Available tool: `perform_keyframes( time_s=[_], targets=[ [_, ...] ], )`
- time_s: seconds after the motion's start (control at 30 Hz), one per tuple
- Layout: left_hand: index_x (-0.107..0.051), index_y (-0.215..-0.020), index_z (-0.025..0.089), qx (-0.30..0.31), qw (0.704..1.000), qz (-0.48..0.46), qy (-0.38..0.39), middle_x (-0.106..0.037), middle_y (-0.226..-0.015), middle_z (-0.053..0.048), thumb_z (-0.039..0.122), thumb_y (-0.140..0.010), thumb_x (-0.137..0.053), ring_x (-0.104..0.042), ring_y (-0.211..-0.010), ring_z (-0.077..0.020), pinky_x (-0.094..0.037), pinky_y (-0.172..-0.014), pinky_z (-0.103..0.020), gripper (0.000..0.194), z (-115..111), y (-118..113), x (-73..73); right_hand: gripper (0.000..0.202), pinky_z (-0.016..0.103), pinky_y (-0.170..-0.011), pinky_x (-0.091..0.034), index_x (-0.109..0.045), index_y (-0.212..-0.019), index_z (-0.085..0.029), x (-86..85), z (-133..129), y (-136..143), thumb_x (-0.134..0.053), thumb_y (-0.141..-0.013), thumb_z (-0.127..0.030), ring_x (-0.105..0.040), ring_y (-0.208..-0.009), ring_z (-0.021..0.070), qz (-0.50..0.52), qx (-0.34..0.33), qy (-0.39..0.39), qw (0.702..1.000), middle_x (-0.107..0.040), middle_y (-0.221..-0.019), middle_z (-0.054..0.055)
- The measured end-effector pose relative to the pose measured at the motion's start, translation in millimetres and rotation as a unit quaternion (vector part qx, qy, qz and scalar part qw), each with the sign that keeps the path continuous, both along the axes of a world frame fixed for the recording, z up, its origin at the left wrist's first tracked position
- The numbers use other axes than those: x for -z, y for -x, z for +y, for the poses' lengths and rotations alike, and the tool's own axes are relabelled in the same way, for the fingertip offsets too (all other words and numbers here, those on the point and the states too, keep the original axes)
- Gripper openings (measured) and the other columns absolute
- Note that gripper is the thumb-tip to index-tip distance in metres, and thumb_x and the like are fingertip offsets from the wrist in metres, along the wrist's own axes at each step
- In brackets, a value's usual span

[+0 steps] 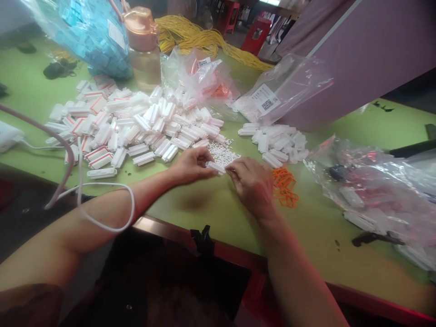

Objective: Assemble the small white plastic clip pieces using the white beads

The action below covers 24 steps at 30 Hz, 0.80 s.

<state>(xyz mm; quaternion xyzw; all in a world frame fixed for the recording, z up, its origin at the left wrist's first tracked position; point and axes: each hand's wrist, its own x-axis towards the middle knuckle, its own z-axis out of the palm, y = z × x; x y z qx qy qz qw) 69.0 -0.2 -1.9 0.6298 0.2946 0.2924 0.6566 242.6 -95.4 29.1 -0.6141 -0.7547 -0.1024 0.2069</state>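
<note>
Between my two hands is a small white plastic casing [215, 167], held low over the table. My left hand [191, 164] pinches its left end. At its right end are the closed fingertips of my right hand [250, 181]; whether they hold a tiny part there I cannot make out. Just behind the casing lies a heap of tiny white pieces [223, 152]. Beside my right hand sits a small pile of orange plastic frames [286, 187]. A large heap of white casings [136, 122], some with orange edging, spreads beyond my left hand.
A smaller pile of white casings [279, 140] lies behind my right hand. Clear plastic bags [381, 181] fill the right side. A bottle [145, 54], a bag of blue parts [98, 41] and yellow cable [190, 34] stand at the back. A white cord [131, 206] loops near my left forearm.
</note>
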Motion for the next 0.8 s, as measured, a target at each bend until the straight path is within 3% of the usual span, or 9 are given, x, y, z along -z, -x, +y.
perform_keyframes(
  time_s=[0.17, 0.37, 0.63, 0.8],
  targets=[
    [-0.059, -0.077, 0.015, 0.0, 1.0, 0.01, -0.02, -0.062, -0.064, 0.0, 0.035, -0.058, -0.083, -0.056, -0.058, -0.0097, -0.043, -0.054, -0.023, 0.037, 0.1, 0.5, 0.8, 0.021, 0.036, -0.07, -0.026, -0.065, -0.087, -0.023, 0.9, 0.2, 1.9, -0.046, -0.097, -0.025, -0.056, -0.081, 0.0195, -0.033, -0.006, 0.001, 0.999, -0.069, -0.087, 0.005],
    [-0.058, -0.078, 0.016, -0.004, 1.0, -0.005, 0.019, -0.059, -0.061, 0.002, 0.032, -0.059, -0.084, -0.057, -0.058, -0.0093, -0.044, -0.055, -0.023, 0.036, 0.2, 1.3, 0.8, 0.024, 0.036, -0.07, -0.027, -0.068, -0.092, -0.023, 2.3, -1.7, 3.1, -0.045, -0.098, -0.024, -0.057, -0.082, 0.0183, -0.049, -0.018, -0.025, 0.998, -0.071, -0.088, 0.004],
    [-0.056, -0.081, 0.014, -0.029, 0.991, -0.09, 0.099, -0.063, -0.064, 0.003, 0.028, -0.055, -0.086, -0.057, -0.056, -0.0067, -0.044, -0.056, -0.02, 0.042, 5.3, 0.3, 6.9, 0.025, 0.036, -0.07, -0.037, -0.073, -0.103, -0.024, 3.0, -1.8, 6.6, -0.05, -0.095, -0.032, -0.06, -0.085, 0.0203, 0.039, -0.022, -0.009, 0.999, -0.07, -0.091, 0.007],
    [-0.055, -0.079, 0.014, -0.066, 0.987, -0.096, 0.113, -0.066, -0.068, 0.002, 0.026, -0.05, -0.088, -0.061, -0.062, -0.0083, -0.048, -0.062, -0.022, 0.046, 5.8, -2.3, 3.5, 0.026, 0.037, -0.077, -0.048, -0.072, -0.103, -0.025, 4.5, 0.4, -3.4, -0.051, -0.093, -0.036, -0.063, -0.089, 0.021, 0.22, -0.002, 0.001, 0.976, -0.069, -0.097, 0.007]
  ],
)
